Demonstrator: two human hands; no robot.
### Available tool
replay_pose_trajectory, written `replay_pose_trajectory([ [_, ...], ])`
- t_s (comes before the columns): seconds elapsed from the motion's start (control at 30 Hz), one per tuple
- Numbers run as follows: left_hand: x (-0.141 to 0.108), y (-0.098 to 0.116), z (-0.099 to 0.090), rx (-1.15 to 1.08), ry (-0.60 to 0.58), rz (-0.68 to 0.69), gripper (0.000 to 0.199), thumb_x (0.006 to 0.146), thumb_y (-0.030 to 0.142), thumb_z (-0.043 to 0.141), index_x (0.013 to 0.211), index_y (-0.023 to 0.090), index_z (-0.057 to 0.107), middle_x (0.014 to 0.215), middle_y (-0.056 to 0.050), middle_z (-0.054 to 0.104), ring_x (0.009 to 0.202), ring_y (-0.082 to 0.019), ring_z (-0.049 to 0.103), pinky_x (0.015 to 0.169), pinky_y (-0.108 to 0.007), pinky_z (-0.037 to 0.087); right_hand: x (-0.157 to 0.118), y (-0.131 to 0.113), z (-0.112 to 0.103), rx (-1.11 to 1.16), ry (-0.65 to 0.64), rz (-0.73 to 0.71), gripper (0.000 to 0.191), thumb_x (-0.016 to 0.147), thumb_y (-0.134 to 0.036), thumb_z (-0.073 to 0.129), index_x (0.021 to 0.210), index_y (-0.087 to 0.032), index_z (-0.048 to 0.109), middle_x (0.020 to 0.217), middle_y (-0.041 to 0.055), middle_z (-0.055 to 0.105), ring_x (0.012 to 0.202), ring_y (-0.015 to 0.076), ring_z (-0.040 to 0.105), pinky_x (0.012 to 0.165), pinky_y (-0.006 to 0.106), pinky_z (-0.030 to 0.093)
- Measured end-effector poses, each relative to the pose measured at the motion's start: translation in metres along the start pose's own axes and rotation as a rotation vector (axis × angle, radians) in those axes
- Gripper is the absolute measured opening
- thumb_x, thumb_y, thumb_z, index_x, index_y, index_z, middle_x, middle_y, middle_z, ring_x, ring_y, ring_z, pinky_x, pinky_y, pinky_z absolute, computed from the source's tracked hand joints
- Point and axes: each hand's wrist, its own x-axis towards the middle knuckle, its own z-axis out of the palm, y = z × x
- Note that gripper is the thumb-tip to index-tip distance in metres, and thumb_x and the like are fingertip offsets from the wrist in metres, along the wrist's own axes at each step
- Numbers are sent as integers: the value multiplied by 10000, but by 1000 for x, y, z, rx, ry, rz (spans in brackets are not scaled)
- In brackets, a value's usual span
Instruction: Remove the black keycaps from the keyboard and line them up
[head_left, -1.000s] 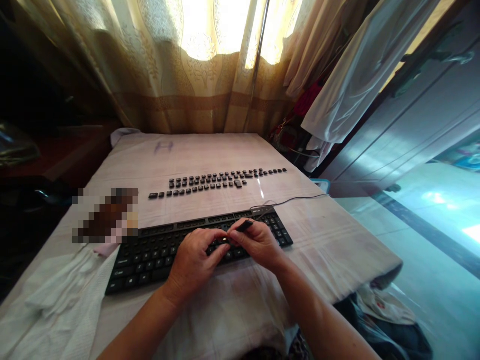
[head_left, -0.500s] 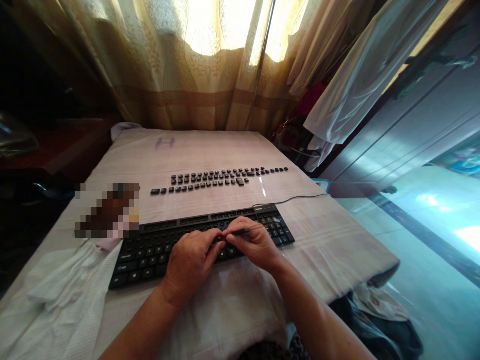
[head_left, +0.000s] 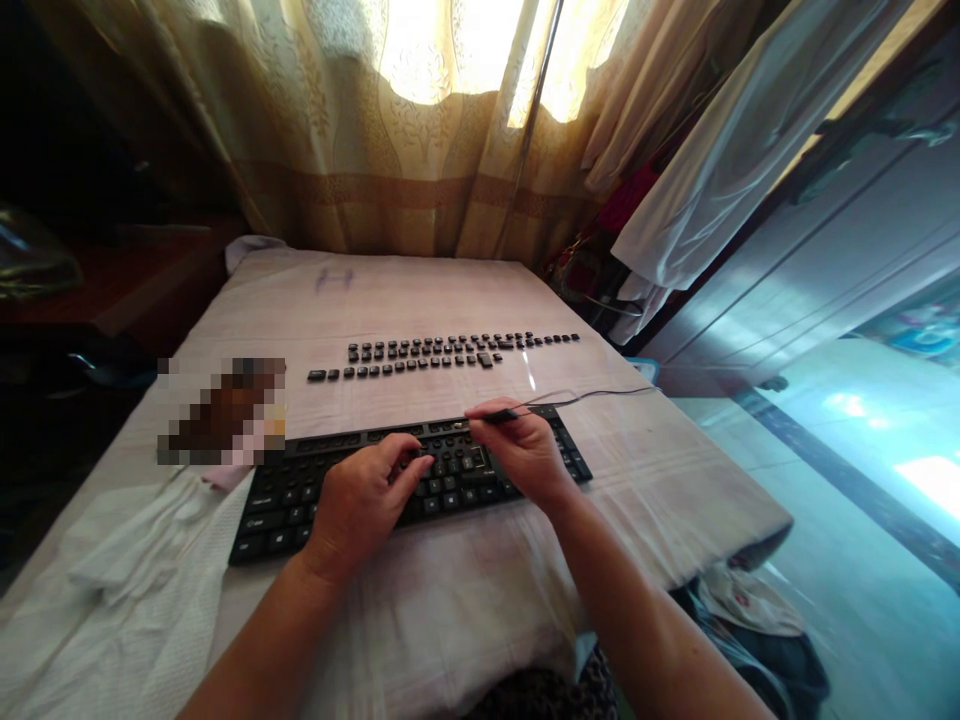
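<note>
A black keyboard (head_left: 289,497) lies on the cloth-covered table, tilted a little, with small posts showing where keycaps are off in its upper rows. Over its middle-left is my left hand (head_left: 367,495), thumb and index finger curved close together; what they hold, if anything, is too small to make out. My right hand (head_left: 521,450) is above the right part of the keyboard, pinching a thin dark tool (head_left: 504,415) that points sideways. Behind the keyboard, loose black keycaps (head_left: 397,368) lie in rows on the cloth.
A white cloth (head_left: 161,570) and a pixelated brown item (head_left: 232,405) lie at the left. The keyboard's cable (head_left: 600,393) runs off the table's right side. Curtains (head_left: 360,150) hang behind the table (head_left: 660,480); hanging clothes (head_left: 690,180) are at the right.
My hands have moved apart. The right one has gone up and right with the tool, the left one slightly left and up, baring the keys between them. The view has shifted a little.
</note>
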Motion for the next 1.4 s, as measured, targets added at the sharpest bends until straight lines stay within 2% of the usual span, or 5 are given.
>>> replay_pose_trajectory([
  [0.4,1,-10,6,-626,8,-273,270,828,403,627,1013,210,663,930,-35,764,806,-181,720,748,-294,566,5,24,24,-695,-413,-287,286,876,-62,562,1047,-200,743,1071,96,717,941,222,688,852,313,556],
  [0.57,1,-9,6,-565,55,-274,284,799,411,667,987,202,709,775,-4,735,661,-149,669,638,-248,541,4,1,19,-462,-262,-243,286,898,-98,517,1047,-206,735,1033,79,741,941,198,698,858,311,551],
  [0.77,0,-2,8,-458,75,-169,209,820,360,655,976,243,728,848,5,769,731,-167,716,687,-253,561,2,-22,30,-46,-178,175,149,831,-298,680,926,-213,758,857,28,783,789,195,734,733,291,569],
  [1.07,-6,-5,14,-191,221,69,225,900,302,569,1076,241,695,896,-3,784,675,-138,721,665,-225,584,6,-32,43,-242,-125,269,120,751,-259,722,853,-217,771,754,14,764,682,173,696,654,267,524],
  [1.4,0,-14,7,-64,334,132,263,959,377,513,1140,243,649,893,20,787,637,-105,727,609,-157,589,96,48,-60,-858,-24,454,250,819,-241,686,1066,-206,706,837,22,760,804,181,701,747,268,488],
])
